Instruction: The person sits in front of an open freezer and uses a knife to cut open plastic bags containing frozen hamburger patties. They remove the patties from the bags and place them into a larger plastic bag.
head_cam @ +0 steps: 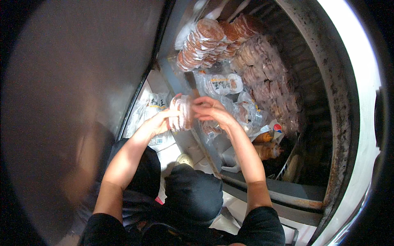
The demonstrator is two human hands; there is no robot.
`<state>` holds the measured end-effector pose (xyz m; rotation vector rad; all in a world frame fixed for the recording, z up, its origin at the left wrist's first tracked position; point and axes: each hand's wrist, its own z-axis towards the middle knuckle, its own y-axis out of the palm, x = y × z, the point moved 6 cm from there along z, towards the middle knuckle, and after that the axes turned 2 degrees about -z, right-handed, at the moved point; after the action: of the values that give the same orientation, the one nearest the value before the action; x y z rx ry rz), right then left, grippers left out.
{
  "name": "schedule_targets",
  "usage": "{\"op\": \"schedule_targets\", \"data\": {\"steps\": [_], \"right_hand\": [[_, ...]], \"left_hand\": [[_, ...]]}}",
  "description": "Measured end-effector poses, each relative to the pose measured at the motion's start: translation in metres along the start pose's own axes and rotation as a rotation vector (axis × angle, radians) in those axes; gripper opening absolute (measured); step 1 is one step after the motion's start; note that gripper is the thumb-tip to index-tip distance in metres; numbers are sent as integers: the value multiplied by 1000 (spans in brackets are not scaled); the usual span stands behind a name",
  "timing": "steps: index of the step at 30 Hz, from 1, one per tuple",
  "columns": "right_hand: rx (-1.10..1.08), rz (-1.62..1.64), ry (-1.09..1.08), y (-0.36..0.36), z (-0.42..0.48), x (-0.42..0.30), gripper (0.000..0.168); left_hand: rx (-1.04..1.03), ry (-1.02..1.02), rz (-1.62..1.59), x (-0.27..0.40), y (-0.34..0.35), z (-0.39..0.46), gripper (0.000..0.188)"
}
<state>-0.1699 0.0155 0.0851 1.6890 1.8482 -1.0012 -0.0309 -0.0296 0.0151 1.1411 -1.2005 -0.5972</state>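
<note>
My left hand (164,121) grips a short stack of round patties (181,113) parted by pale sheets, held on its side in front of the refrigerator compartment. My right hand (209,111) is at the stack's right side, blurred, its fingers bent; whether they touch the stack I cannot tell. Beyond it, printed clear plastic packs of round patties (222,84) lie inside the compartment. Taller stacks of reddish patties (204,41) stand at the back left, beside wrapped paler stacks (264,72). Below my left hand, printed clear plastic bags (157,101) lie on the floor.
A dark door (83,77) stands open at the left. The worn frame (326,92) curves round the right. Squeeze bottles with orange-brown contents (266,151), a white plastic jug (230,158) and a white wire rack (286,164) sit low in the compartment. My knees are close beneath my hands.
</note>
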Motion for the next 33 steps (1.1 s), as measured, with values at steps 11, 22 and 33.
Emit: {"op": "schedule_targets", "data": {"steps": [11, 22, 33], "right_hand": [[-179, 923, -163, -6, 27, 18, 54], [282, 1023, -540, -203, 98, -129, 36], [475, 615, -205, -235, 150, -177, 40]], "left_hand": [[-23, -218, -473, -1, 37, 9, 92], [187, -119, -91, -1, 7, 12, 90], [276, -3, -182, 1, -16, 34, 86]]}}
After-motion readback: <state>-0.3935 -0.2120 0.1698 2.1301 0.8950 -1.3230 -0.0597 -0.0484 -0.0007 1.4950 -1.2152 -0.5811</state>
